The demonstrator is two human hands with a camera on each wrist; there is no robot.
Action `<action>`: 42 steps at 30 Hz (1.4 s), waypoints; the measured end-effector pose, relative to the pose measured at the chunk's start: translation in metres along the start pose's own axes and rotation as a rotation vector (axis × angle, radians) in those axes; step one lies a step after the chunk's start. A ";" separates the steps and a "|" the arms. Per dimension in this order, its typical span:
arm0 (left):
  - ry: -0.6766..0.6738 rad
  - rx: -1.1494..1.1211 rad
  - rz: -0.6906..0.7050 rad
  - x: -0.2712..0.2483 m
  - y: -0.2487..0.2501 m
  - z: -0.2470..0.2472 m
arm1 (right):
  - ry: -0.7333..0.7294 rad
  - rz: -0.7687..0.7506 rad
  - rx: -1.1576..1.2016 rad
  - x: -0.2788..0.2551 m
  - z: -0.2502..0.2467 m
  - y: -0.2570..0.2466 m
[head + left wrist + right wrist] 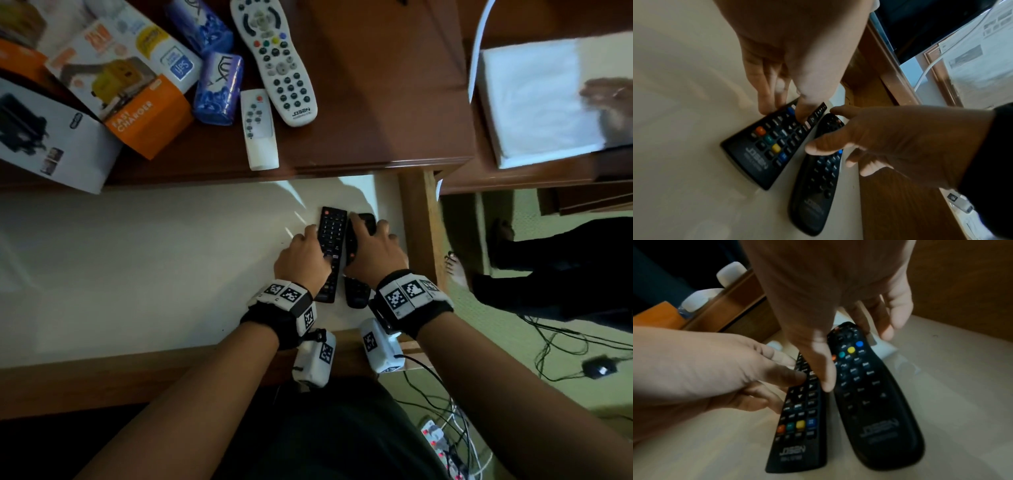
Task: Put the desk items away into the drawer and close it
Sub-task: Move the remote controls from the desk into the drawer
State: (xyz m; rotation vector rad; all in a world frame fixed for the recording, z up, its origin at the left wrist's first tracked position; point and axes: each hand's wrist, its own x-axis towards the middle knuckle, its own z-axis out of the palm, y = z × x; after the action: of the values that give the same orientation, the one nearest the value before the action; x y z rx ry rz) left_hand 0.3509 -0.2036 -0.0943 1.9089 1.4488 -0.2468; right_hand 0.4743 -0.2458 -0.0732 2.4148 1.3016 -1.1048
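The drawer (154,274) is pulled out, showing a pale bottom. At its right end two black remotes lie side by side. My left hand (303,255) grips the flat rectangular remote (331,228), thumb on its buttons and fingers along its left edge; in the left wrist view, the left hand (789,48) holds this remote (764,152). My right hand (373,251) is curled over the rounded remote (358,296), thumb on its left side and fingers round the right. In the right wrist view, the right hand (828,288) holds the rounded remote (875,410) beside the flat remote (799,434).
On the desk top behind the drawer lie a large white remote (274,61), a small white remote (258,130), two blue soap packs (217,89), an orange charger box (137,102) and a white box (51,144). Another person's legs (548,267) and floor cables (565,346) are right of it.
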 end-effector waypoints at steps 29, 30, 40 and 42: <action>-0.248 -0.047 0.113 -0.019 0.040 0.032 | 0.008 0.023 -0.275 -0.021 -0.017 0.019; -0.266 -0.043 0.113 -0.019 0.039 0.031 | 0.009 0.027 -0.259 -0.022 -0.018 0.019; -0.103 -0.291 0.009 -0.021 0.013 -0.027 | 0.211 -0.144 -0.044 -0.037 -0.073 -0.009; 0.059 -0.391 0.033 -0.022 0.009 -0.051 | 0.310 -0.211 0.018 -0.030 -0.088 -0.025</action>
State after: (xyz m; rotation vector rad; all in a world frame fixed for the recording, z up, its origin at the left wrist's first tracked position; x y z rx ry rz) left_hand 0.3381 -0.1891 -0.0412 1.6289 1.3847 0.1049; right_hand 0.4906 -0.2084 0.0143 2.5860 1.6800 -0.8092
